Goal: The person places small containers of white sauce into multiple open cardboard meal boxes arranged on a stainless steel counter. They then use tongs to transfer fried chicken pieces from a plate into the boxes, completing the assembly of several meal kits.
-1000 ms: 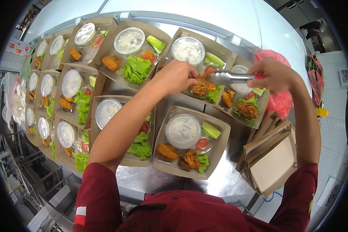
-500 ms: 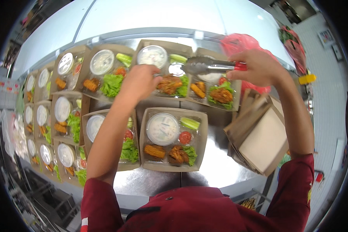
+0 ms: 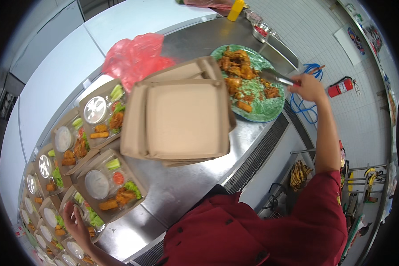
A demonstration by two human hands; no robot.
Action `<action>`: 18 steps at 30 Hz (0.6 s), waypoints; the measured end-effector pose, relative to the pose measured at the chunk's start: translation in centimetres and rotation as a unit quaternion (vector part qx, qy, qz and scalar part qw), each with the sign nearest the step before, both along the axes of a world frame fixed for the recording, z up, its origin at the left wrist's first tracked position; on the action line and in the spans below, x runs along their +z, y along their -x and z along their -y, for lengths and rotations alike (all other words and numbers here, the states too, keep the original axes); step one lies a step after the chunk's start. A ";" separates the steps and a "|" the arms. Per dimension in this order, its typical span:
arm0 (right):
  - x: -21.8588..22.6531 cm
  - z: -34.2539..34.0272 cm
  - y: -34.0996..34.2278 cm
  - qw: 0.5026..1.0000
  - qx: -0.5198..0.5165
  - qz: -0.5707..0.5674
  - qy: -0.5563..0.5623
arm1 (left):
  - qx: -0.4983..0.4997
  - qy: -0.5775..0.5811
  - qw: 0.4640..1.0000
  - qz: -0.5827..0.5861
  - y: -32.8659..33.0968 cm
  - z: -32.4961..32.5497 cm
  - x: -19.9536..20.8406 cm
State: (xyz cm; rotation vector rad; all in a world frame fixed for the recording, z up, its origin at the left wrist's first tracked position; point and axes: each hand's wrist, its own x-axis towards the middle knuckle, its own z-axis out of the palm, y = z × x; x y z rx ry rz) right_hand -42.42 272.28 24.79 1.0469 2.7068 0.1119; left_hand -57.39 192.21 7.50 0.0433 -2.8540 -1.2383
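Tongs [image 3: 279,78] with a red grip are held in my right hand [image 3: 309,88], its fingers closed around them. Their metal tips reach over fried chicken [image 3: 239,65] on a large green plate [image 3: 272,113]. Several pieces lie on the plate, with a fried stick-shaped piece near its front rim. At the lower left hangs my left hand [image 3: 76,226], its fingers apart and nothing seen in them. Beneath it is an open cardboard meal box [image 3: 98,228]. A fuller view shows in the neighbouring meal box [image 3: 137,201]: a lidded round tub, cucumber, tomato, lettuce and fried pieces.
Stacked brown cardboard boxes [image 3: 186,119] stand between the meal boxes and the plate. Behind them lies a red plastic bag [image 3: 135,57]. A yellow bottle [image 3: 236,10] and metal bowls [image 3: 260,32] sit at the far end. Several filled boxes run down the left side.
My view has swung right, bringing the plate of chicken into sight. The tongs have gone from above the meal boxes to the plate. My left hand is now low at the left.
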 end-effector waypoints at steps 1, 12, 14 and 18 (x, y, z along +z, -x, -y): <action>-1.2 -1.6 -2.6 0.999 -0.001 0.025 -0.044 | -0.010 -0.018 1.000 -0.021 -0.1 -1.6 -0.2; -12.5 -17.4 -9.3 0.982 0.134 0.086 -0.104 | -0.126 -0.064 0.989 -0.043 -3.1 -24.2 4.3; -13.1 -18.9 -9.3 0.984 0.142 0.075 -0.083 | -0.127 -0.057 0.990 -0.033 -3.9 -26.3 5.1; -13.5 -20.3 -9.6 0.988 0.135 0.073 -0.035 | -0.145 -0.057 0.987 -0.033 -5.0 -28.3 5.7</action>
